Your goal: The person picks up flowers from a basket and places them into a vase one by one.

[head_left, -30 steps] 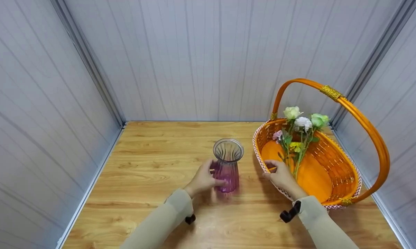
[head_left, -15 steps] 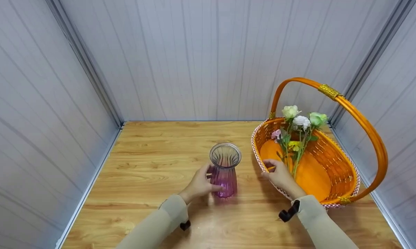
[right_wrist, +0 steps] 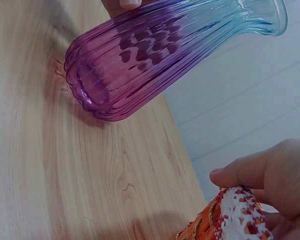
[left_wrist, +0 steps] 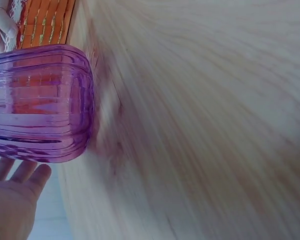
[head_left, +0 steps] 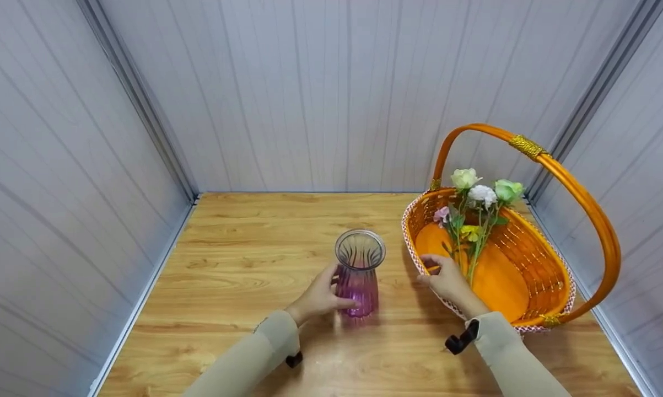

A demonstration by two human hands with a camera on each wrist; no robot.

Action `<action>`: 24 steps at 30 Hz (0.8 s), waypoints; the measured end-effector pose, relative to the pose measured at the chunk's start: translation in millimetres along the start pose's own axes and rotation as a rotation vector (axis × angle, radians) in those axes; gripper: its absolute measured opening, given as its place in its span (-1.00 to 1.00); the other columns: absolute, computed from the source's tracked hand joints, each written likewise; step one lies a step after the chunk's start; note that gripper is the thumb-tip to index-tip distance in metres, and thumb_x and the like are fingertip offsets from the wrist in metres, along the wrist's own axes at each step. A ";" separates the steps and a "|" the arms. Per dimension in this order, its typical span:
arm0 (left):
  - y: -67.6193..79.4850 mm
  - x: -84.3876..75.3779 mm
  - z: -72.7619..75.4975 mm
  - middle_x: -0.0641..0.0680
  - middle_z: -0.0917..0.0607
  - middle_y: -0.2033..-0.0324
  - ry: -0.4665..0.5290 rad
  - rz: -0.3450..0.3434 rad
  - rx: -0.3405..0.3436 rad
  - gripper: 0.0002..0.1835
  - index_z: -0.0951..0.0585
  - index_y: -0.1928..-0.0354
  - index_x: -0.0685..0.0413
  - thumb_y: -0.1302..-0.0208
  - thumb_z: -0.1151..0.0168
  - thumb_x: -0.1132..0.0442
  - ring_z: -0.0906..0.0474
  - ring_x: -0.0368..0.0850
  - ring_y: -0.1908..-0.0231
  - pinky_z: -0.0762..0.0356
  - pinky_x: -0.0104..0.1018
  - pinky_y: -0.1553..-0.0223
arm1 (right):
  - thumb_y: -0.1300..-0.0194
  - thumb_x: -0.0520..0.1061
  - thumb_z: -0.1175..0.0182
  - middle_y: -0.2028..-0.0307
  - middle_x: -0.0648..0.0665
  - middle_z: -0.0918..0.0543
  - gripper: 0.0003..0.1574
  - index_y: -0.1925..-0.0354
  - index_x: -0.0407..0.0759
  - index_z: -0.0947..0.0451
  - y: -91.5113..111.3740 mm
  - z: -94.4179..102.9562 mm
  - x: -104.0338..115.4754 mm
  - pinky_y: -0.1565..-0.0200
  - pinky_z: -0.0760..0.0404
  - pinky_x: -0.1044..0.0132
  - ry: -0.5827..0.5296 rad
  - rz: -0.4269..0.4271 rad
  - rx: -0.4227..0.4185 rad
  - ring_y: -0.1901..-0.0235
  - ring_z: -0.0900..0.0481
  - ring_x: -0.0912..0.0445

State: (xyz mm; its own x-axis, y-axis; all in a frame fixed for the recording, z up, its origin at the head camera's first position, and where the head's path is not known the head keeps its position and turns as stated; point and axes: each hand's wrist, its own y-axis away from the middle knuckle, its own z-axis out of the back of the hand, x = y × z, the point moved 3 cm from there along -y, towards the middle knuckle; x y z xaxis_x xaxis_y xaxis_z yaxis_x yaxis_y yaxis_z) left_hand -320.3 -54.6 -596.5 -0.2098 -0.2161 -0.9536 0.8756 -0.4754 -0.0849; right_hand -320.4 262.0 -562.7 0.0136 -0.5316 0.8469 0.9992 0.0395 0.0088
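Observation:
A ribbed glass vase (head_left: 359,286), clear at the flared rim and purple below, stands upright on the wooden table. My left hand (head_left: 319,298) holds its lower body from the left, thumb across the front and fingers behind. The left wrist view shows the purple base (left_wrist: 45,105) close against the tabletop. To the right, my right hand (head_left: 447,278) grips the near left rim of an orange woven basket (head_left: 535,259), thumb outside and fingers over the edge. Its red-and-white trim (right_wrist: 240,215) shows under that hand in the right wrist view.
Inside the basket lean several stemmed flowers, among them a white one (head_left: 482,196), a yellow one (head_left: 470,233) and a pink one (head_left: 441,215). A tall arched handle (head_left: 590,204) rises over the basket. Pale panel walls (head_left: 320,99) enclose the wooden table (head_left: 243,248).
My left hand and the vase have come slightly toward me and down onto the table, then stayed still. The right hand keeps its grip on the basket rim.

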 end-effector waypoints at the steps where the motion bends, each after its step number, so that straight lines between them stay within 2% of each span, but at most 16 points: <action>1: -0.9 0.1 -0.3 0.12 -0.50 -0.51 -0.005 -0.006 0.003 0.20 -0.25 -0.67 -0.21 -0.01 -0.76 0.25 -0.43 0.22 -0.51 -0.47 0.29 -0.51 | -0.33 -0.43 -0.38 -0.08 -0.42 -0.72 -0.42 -0.30 -0.48 -0.58 -0.2 0.0 -0.5 0.25 -0.66 0.42 -0.005 -0.003 0.000 0.09 -0.71 -0.12; 3: -3.2 0.9 -0.7 0.07 -0.52 -0.51 -0.019 -0.019 0.004 0.19 -0.27 -0.67 -0.23 -0.01 -0.75 0.23 -0.45 0.16 -0.50 -0.45 0.28 -0.53 | -0.31 -0.43 -0.38 -0.07 -0.42 -0.72 -0.42 -0.29 -0.49 -0.58 -0.7 -0.4 -1.3 0.25 -0.67 0.43 -0.017 -0.005 0.002 0.09 -0.70 -0.11; 6: -5.3 2.8 -1.0 0.05 -0.57 -0.47 -0.034 -0.030 -0.008 0.13 -0.33 -0.64 -0.15 -0.02 -0.74 0.24 -0.48 0.13 -0.48 -0.44 0.28 -0.53 | -0.29 -0.44 -0.38 -0.06 -0.42 -0.71 -0.41 -0.29 -0.48 -0.59 -1.6 -0.7 -1.8 0.25 -0.69 0.43 -0.034 -0.013 0.002 0.10 -0.70 -0.11; 13: -5.0 10.2 -2.6 0.17 -0.62 -0.40 -0.008 -0.028 -0.029 0.03 -0.40 -0.59 0.01 -0.06 -0.71 0.27 -0.54 0.21 -0.42 -0.53 0.27 -0.47 | -0.25 -0.41 -0.40 -0.09 -0.42 -0.72 -0.36 -0.30 -0.46 -0.59 -1.8 -0.6 -0.5 0.21 -0.70 0.39 0.000 -0.009 -0.005 0.03 -0.73 -0.17; 17: -5.3 13.3 -2.1 0.17 -0.59 -0.45 0.000 -0.026 -0.025 0.08 -0.36 -0.62 -0.01 -0.05 -0.72 0.28 -0.51 0.23 -0.45 -0.49 0.28 -0.49 | -0.27 -0.42 -0.40 -0.08 -0.42 -0.72 -0.38 -0.30 -0.47 -0.59 -1.2 -0.2 -0.5 0.19 -0.71 0.36 0.011 -0.011 -0.004 0.01 -0.72 -0.21; 24: -5.5 14.1 -0.2 0.13 -0.53 -0.51 -0.018 -0.012 -0.024 0.12 -0.34 -0.64 -0.16 -0.02 -0.71 0.30 -0.46 0.20 -0.51 -0.42 0.28 -0.55 | -0.25 -0.39 -0.43 -0.09 -0.42 -0.72 -0.34 -0.31 -0.48 -0.57 -1.2 0.9 2.6 0.14 -0.78 0.32 0.019 -0.022 0.017 -0.01 -0.73 -0.24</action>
State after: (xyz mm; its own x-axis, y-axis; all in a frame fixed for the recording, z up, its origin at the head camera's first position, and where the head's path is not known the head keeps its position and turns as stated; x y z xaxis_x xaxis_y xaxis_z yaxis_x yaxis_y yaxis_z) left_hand -328.0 -54.8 -609.6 -0.2283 -0.2260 -0.9470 0.8830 -0.4578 -0.1037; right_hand -321.6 261.3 -560.0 -0.0077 -0.5483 0.8362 0.9985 0.0418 0.0366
